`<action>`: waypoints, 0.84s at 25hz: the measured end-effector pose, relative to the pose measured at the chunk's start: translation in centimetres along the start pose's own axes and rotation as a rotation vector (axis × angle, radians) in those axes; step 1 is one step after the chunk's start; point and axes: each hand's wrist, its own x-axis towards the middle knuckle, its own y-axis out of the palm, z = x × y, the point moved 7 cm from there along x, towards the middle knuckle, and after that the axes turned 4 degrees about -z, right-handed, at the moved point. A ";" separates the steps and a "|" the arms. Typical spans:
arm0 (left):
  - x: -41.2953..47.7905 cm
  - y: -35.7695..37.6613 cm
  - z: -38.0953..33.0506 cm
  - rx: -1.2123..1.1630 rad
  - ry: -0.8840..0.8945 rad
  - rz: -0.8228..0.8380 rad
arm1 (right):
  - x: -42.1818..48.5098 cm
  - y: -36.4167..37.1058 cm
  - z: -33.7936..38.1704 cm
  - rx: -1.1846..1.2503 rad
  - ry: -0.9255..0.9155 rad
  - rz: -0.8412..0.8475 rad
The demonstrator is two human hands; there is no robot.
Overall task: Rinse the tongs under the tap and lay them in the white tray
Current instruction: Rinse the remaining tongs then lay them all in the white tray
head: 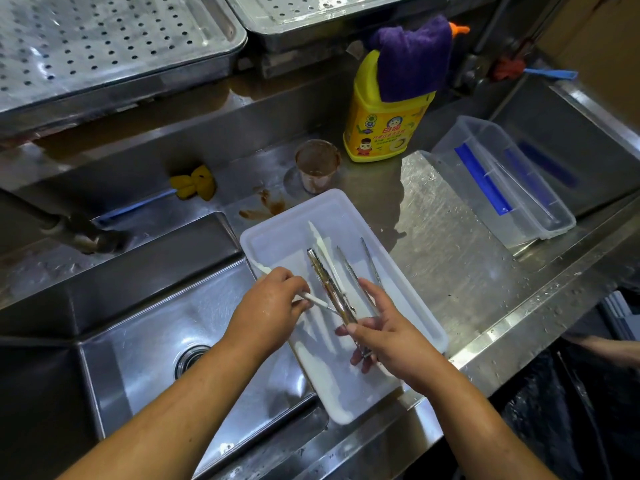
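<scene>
Tongs (328, 284) of stained metal are hovering over the white tray (349, 206), tips pointing toward 11 o'clock. Going from 9 o'clock, we are passing the sink (138, 341); our left hand (273, 301) is pinching a white plastic tool (316, 301) with curled fingers — our right hand (389, 332) is curling round the tongs' near end. A yellow bottle (381, 133) is standing beyond the tray at 1 o'clock.

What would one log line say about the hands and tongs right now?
left hand: grips white tongs | right hand: grips metal tongs | both: over white tray
</scene>
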 end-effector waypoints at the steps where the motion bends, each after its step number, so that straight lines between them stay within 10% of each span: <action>1: 0.1 -0.4 0.4 -0.001 -0.020 -0.024 | -0.3 -0.2 -0.5 0.005 0.017 0.013; 9: -0.4 -0.8 2.3 0.033 -0.056 -0.005 | -1.3 -5.4 -2.6 -0.070 0.043 -0.306; 13: -1.6 0.9 0.7 0.049 0.095 0.107 | -0.7 -4.6 2.8 -0.538 -0.159 -0.463; 21: -2.4 2.9 -1.7 0.125 0.245 0.196 | 6.9 6.2 9.8 -0.945 -0.253 -0.320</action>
